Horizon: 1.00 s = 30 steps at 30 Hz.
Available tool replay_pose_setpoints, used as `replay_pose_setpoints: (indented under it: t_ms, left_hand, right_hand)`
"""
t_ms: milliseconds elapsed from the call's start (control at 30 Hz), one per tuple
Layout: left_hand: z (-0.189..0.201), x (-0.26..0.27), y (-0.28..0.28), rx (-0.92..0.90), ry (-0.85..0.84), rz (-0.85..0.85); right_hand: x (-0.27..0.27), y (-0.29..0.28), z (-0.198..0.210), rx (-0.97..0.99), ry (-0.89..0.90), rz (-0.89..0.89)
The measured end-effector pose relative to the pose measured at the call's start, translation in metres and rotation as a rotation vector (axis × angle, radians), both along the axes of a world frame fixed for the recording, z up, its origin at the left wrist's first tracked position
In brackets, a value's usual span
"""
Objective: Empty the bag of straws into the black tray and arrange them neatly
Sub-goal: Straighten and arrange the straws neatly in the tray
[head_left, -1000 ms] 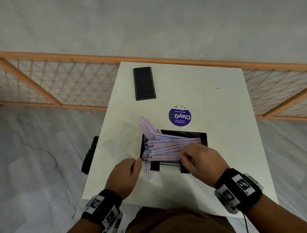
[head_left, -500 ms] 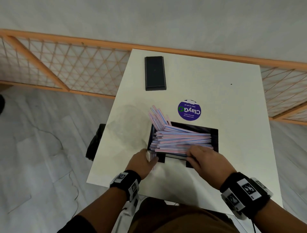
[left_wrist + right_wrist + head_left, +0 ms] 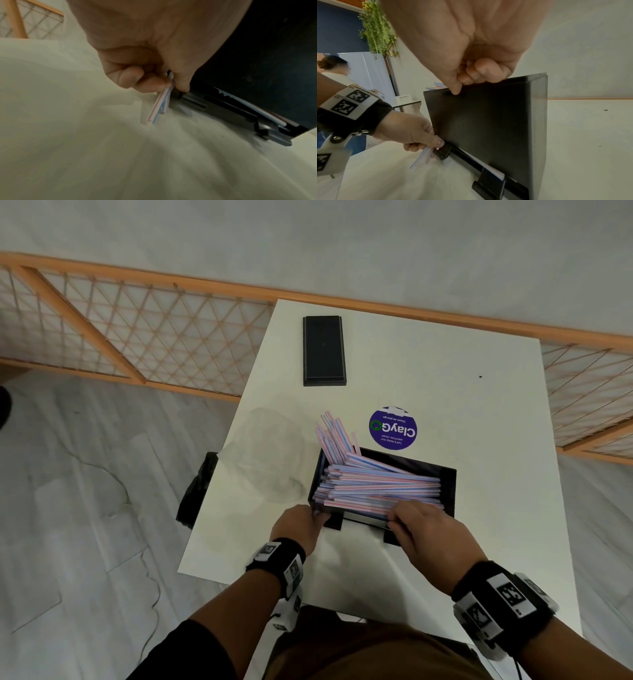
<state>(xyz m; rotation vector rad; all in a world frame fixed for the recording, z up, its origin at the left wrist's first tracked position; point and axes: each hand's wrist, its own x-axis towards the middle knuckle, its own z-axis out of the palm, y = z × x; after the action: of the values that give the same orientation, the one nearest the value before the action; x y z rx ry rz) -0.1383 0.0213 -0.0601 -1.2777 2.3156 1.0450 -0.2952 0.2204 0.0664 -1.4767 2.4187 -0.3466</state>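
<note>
A few loose straws (image 3: 159,102) are pinched in the left hand (image 3: 298,528) beside the black tray (image 3: 449,479). The right hand (image 3: 426,530) is curled over the pile of straws (image 3: 376,486) in the tray. Some slanted straws (image 3: 334,436) could be knocked out if the pile is bumped.

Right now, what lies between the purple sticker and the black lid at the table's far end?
Bare white table; the head view shows nothing between sticker and lid.
</note>
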Motion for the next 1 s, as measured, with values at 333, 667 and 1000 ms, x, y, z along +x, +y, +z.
replay_pose_setpoints:
  t_ms: [333, 667, 1000]
  left_hand:
    - [-0.001, 0.021, -0.002, 0.198, 0.114, -0.023]
    - [-0.005, 0.062, 0.016, 0.132, -0.079, -0.223]
    - [0.034, 0.119, 0.022, 0.150, -0.209, -0.378]
  right_hand:
    - [0.005, 0.001, -0.001, -0.003, 0.002, -0.036]
    - [0.010, 0.002, -0.003, -0.021, 0.059, -0.049]
    - [0.008, -0.002, -0.003, 0.033, 0.036, -0.050]
